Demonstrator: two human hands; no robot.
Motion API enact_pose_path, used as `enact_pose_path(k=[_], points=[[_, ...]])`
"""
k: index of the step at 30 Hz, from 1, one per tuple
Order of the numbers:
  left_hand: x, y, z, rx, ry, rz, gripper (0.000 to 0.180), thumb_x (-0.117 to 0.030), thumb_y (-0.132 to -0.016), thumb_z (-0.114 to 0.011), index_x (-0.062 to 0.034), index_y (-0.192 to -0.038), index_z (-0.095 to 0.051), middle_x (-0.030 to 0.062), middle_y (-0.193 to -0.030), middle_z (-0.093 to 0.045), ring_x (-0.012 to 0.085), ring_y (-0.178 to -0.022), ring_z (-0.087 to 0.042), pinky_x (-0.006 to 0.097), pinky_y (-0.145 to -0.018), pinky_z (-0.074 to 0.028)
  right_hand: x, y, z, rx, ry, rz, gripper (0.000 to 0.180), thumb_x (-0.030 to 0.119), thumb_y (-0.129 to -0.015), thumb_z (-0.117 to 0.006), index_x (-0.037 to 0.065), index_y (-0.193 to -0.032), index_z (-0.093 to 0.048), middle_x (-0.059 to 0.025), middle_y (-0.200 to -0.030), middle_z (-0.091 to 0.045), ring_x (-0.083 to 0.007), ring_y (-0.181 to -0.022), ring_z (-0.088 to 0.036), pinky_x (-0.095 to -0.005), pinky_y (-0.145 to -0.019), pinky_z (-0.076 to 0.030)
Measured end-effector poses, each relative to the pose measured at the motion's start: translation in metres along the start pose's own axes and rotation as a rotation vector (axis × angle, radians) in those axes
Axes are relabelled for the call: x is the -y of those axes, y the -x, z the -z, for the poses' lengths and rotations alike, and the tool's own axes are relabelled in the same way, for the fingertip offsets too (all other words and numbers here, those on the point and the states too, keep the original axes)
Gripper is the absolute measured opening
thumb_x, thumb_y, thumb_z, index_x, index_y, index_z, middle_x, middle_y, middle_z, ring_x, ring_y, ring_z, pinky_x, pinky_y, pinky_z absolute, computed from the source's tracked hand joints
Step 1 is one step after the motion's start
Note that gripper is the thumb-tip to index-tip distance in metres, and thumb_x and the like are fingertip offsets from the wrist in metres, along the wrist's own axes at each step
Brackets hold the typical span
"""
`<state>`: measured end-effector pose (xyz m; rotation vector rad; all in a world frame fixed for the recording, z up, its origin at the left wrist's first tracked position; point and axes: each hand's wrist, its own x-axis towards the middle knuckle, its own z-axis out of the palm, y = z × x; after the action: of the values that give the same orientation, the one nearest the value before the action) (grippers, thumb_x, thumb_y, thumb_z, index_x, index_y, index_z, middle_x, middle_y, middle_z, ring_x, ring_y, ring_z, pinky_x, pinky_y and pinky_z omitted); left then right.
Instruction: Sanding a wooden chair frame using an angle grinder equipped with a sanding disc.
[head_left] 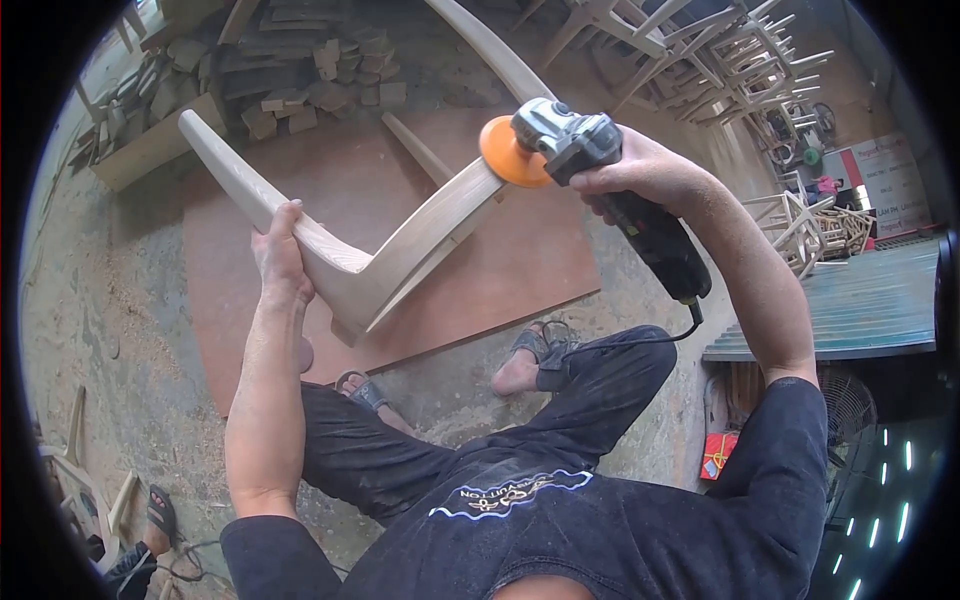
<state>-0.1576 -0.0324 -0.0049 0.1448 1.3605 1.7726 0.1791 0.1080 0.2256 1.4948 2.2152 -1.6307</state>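
My left hand [281,252] is closed round a leg of a pale wooden chair frame [325,255], close to where that leg meets a curved rail. The frame is tilted above a reddish-brown board [520,270] on the floor. In my right hand [645,175] is a black and grey angle grinder [655,235], gripped by its body near the head. Its orange disc [512,152] is at the far end of the curved rail; touching or just apart, I cannot tell. The fingers under the grinder are partly hidden. A power cord runs from its rear past my knee.
Stacked wood offcuts [300,75] lie at the far left. Several bare chair frames [700,60] are piled at the far right. A corrugated metal sheet [830,310] and a fan [850,410] stand on the right. Another person's sandalled foot [158,520] shows at lower left.
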Motion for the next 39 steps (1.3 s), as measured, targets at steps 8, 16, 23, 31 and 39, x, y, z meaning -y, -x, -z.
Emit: enact_pose_path(k=[8,16,23,31,39], points=[[0.010,-0.009,0.009,0.001,-0.007,-0.029,0.065,-0.027,-0.085,-0.077,0.0024,-0.132,-0.042,0.0171,-0.102,-0.058,0.0282,-0.078,-0.069,0.042,-0.064,-0.062,-0.023,0.004,0.025,-0.067,-0.111,-0.016,0.042,0.031,-0.082,-0.085,0.005,-0.109,-0.065,-0.0043,-0.079,-0.064,-0.0135,-0.067,-0.065,-0.0294,-0.059,-0.055],[0.009,-0.015,0.006,-0.046,0.027,-0.012,0.068,-0.023,-0.083,-0.082,0.0038,-0.134,-0.045,0.0168,-0.112,-0.058,0.0258,-0.093,-0.064,0.044,-0.080,-0.058,0.013,0.026,-0.084,0.075,0.209,0.278,0.071,0.011,-0.074,-0.087,-0.001,-0.134,-0.051,-0.0066,-0.113,-0.066,-0.0150,-0.102,-0.065,-0.0321,-0.092,-0.054],[0.018,-0.019,0.003,-0.073,0.046,-0.011,0.051,-0.025,-0.085,-0.081,0.0049,-0.116,-0.053,0.0124,-0.090,-0.062,0.0240,-0.073,-0.066,0.041,-0.062,-0.059,0.036,0.032,-0.119,0.151,0.373,0.194,0.061,0.019,-0.074,-0.086,-0.003,-0.122,-0.055,-0.0173,-0.104,-0.071,-0.0283,-0.101,-0.071,-0.0386,-0.090,-0.053],[0.011,-0.019,0.012,0.026,0.007,0.002,0.053,-0.024,-0.088,-0.076,0.0043,-0.124,-0.050,0.0148,-0.095,-0.061,0.0267,-0.077,-0.067,0.041,-0.065,-0.060,-0.001,0.028,-0.047,0.070,0.014,0.232,0.050,0.017,-0.078,-0.086,0.003,-0.119,-0.060,-0.0022,-0.094,-0.066,-0.0087,-0.079,-0.064,-0.0269,-0.068,-0.055],[0.017,-0.026,0.016,0.004,-0.003,-0.012,0.059,-0.025,-0.087,-0.076,0.0031,-0.129,-0.047,0.0138,-0.094,-0.060,0.0274,-0.078,-0.067,0.042,-0.067,-0.060,-0.051,0.009,0.024,-0.210,-0.221,-0.020,0.034,0.024,-0.083,-0.086,0.005,-0.104,-0.066,-0.0035,-0.080,-0.065,-0.0141,-0.064,-0.065,-0.0310,-0.056,-0.056]])
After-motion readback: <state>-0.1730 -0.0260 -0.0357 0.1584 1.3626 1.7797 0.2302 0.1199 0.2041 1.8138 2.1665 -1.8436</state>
